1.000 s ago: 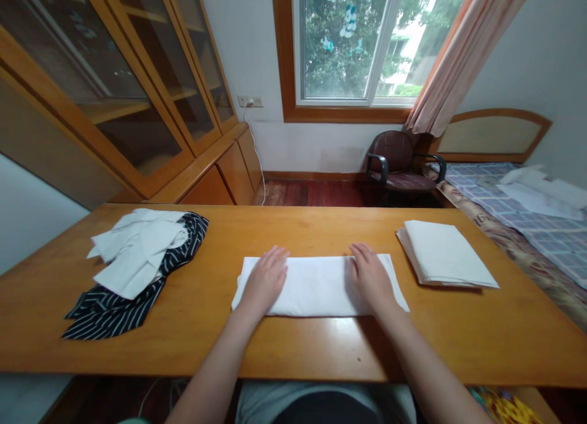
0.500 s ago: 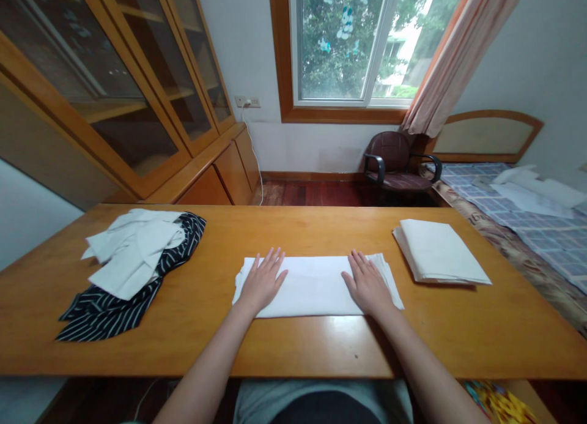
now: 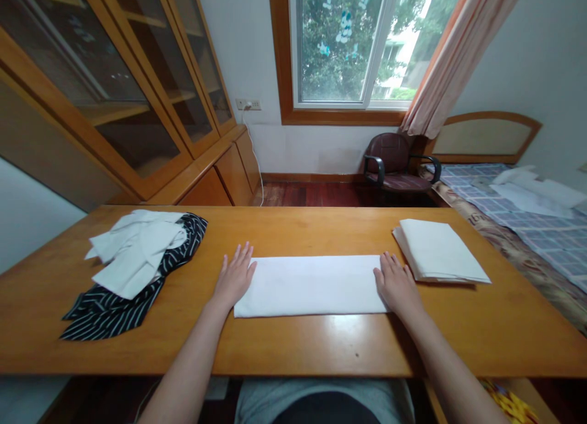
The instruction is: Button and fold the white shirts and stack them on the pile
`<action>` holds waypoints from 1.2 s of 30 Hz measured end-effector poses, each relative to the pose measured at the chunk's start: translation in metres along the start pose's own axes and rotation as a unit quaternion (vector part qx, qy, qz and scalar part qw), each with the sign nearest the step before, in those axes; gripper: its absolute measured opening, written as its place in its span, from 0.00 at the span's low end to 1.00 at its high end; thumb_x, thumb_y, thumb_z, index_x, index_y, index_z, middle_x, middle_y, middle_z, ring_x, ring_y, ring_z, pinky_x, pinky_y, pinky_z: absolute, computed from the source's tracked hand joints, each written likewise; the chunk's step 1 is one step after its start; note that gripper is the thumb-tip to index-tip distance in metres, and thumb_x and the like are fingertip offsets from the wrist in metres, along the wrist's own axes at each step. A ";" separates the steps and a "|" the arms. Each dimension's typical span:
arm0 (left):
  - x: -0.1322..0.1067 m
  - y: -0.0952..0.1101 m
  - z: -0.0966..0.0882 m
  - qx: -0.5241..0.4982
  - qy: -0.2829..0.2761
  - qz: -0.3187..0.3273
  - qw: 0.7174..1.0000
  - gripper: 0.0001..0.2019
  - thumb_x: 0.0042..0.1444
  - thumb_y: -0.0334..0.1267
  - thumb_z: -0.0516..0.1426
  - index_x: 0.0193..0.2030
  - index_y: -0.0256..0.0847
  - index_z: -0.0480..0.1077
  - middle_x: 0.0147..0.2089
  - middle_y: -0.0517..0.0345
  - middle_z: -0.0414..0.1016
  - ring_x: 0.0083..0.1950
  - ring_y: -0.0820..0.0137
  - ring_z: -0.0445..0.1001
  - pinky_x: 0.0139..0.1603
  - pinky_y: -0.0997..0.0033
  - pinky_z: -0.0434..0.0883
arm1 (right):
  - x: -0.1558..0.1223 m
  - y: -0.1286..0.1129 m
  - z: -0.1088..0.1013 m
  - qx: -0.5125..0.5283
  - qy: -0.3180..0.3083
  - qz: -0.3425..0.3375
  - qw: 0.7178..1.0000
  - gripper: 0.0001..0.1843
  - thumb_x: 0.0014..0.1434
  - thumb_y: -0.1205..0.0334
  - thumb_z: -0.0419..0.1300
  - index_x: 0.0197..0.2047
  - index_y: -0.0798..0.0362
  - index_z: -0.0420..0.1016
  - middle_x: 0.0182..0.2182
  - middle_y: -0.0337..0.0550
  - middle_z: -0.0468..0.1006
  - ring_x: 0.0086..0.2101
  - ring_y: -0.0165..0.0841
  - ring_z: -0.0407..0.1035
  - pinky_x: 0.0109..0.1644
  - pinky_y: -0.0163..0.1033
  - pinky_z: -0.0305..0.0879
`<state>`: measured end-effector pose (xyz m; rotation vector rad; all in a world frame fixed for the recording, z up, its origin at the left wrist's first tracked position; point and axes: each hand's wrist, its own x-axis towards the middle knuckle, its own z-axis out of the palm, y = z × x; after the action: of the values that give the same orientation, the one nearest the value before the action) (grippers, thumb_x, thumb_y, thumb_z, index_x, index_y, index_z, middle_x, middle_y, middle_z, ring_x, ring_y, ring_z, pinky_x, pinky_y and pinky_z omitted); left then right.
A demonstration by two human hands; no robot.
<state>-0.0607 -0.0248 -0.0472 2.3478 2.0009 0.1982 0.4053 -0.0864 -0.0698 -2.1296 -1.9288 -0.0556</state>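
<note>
A white cloth [image 3: 312, 286], folded into a long flat strip, lies across the wooden table [image 3: 298, 350] in front of me. My left hand [image 3: 233, 280] rests at its left end, fingers stretched out and palm down. At the other end, my right hand [image 3: 398, 283] lies flat over the cloth's right edge, its fingers extended. Neither hand grips anything. Just beyond the right hand is a folded white cloth bundle [image 3: 443, 249], standing apart from the strip.
Crumpled white cloth [image 3: 132, 246] lies on black-and-white striped fabric [image 3: 110, 314] at the table's left. Past the far edge stand a glass-door cabinet [image 3: 183, 148], a maroon armchair [image 3: 392, 161] and a bed [image 3: 527, 210]. A yellow item [image 3: 513, 402] shows below the table's front edge.
Both hands have slid outward, the left one leftward and the right one rightward, to the ends of the cloth strip. Its middle is now uncovered, and its ends look straighter.
</note>
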 end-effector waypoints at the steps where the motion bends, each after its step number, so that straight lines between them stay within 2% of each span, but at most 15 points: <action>1: 0.000 0.004 -0.003 -0.001 0.013 -0.002 1.000 0.29 0.71 0.45 0.38 0.75 0.36 0.53 0.77 0.48 0.47 0.78 0.52 0.44 0.74 0.35 0.46 | 0.001 -0.005 -0.003 0.002 0.012 0.000 1.000 0.32 0.70 0.54 0.41 0.70 0.63 0.60 0.69 0.61 0.60 0.69 0.51 0.51 0.71 0.62 0.45; 4: -0.001 0.033 -0.011 -0.008 0.055 0.016 0.998 0.28 0.71 0.42 0.39 0.75 0.37 0.53 0.77 0.47 0.49 0.78 0.53 0.43 0.75 0.37 0.45 | 0.006 -0.032 -0.012 0.024 0.040 -0.022 0.999 0.32 0.71 0.55 0.41 0.71 0.64 0.58 0.70 0.62 0.58 0.70 0.50 0.49 0.72 0.61 0.43; 6: -0.005 0.062 -0.011 -0.017 0.062 0.071 0.995 0.28 0.71 0.41 0.40 0.75 0.38 0.53 0.76 0.48 0.51 0.78 0.55 0.44 0.76 0.39 0.44 | 0.008 -0.060 -0.015 0.045 0.034 -0.057 0.997 0.31 0.71 0.56 0.41 0.71 0.63 0.58 0.70 0.60 0.58 0.70 0.48 0.49 0.72 0.59 0.43; 10: -0.013 0.122 0.004 -0.028 0.039 0.183 0.982 0.27 0.71 0.41 0.43 0.74 0.43 0.54 0.76 0.50 0.53 0.78 0.58 0.47 0.76 0.42 0.44 | 0.006 -0.120 -0.011 0.072 -0.023 -0.152 0.985 0.30 0.72 0.56 0.42 0.70 0.64 0.60 0.71 0.57 0.56 0.71 0.46 0.48 0.73 0.55 0.45; 13: -0.016 0.142 0.017 -0.034 0.026 0.192 0.981 0.27 0.71 0.44 0.43 0.74 0.43 0.54 0.75 0.50 0.55 0.78 0.60 0.49 0.76 0.44 0.47 | 0.000 -0.145 -0.003 0.084 -0.050 -0.197 0.975 0.31 0.72 0.54 0.44 0.70 0.63 0.60 0.70 0.57 0.57 0.70 0.46 0.50 0.72 0.55 0.46; 15: -0.015 0.139 0.023 -0.033 0.030 0.183 0.982 0.27 0.72 0.46 0.42 0.75 0.44 0.53 0.75 0.50 0.54 0.78 0.59 0.49 0.76 0.45 0.47 | -0.002 -0.145 0.002 0.085 -0.053 -0.198 0.975 0.31 0.72 0.52 0.45 0.71 0.62 0.60 0.70 0.58 0.58 0.70 0.46 0.51 0.72 0.56 0.46; 17: -0.012 0.127 0.024 -0.027 0.029 0.174 0.984 0.28 0.71 0.47 0.43 0.75 0.44 0.51 0.76 0.50 0.53 0.78 0.59 0.48 0.76 0.45 0.47 | -0.001 -0.134 0.005 0.082 -0.051 -0.180 0.979 0.32 0.72 0.50 0.46 0.71 0.61 0.61 0.70 0.57 0.58 0.70 0.46 0.52 0.72 0.57 0.46; 22: -0.005 0.080 0.020 -0.017 0.008 0.126 0.992 0.29 0.71 0.49 0.42 0.75 0.43 0.52 0.76 0.49 0.52 0.77 0.58 0.49 0.76 0.45 0.45 | 0.009 -0.081 0.007 0.063 -0.055 -0.110 0.990 0.33 0.72 0.48 0.45 0.71 0.60 0.60 0.70 0.57 0.58 0.70 0.46 0.51 0.72 0.56 0.46; 27: -0.005 0.044 0.015 -0.024 0.007 0.090 0.996 0.29 0.71 0.49 0.41 0.75 0.42 0.54 0.76 0.48 0.53 0.77 0.58 0.50 0.76 0.45 0.46 | 0.014 -0.038 0.010 0.059 -0.041 -0.088 0.994 0.32 0.71 0.48 0.44 0.71 0.58 0.61 0.70 0.56 0.59 0.70 0.45 0.51 0.72 0.56 0.46; 36: -0.005 0.023 0.008 -0.021 -0.015 0.029 0.999 0.29 0.72 0.50 0.38 0.74 0.41 0.54 0.76 0.50 0.51 0.78 0.57 0.46 0.75 0.40 0.44 | 0.017 -0.020 0.012 0.055 -0.052 -0.076 0.994 0.33 0.72 0.48 0.43 0.71 0.59 0.60 0.71 0.55 0.57 0.70 0.44 0.49 0.74 0.57 0.42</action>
<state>-0.0380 -0.0329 -0.0526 2.3708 1.8967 0.2030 0.3856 -0.0661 -0.0744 -1.9494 -2.0980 0.1325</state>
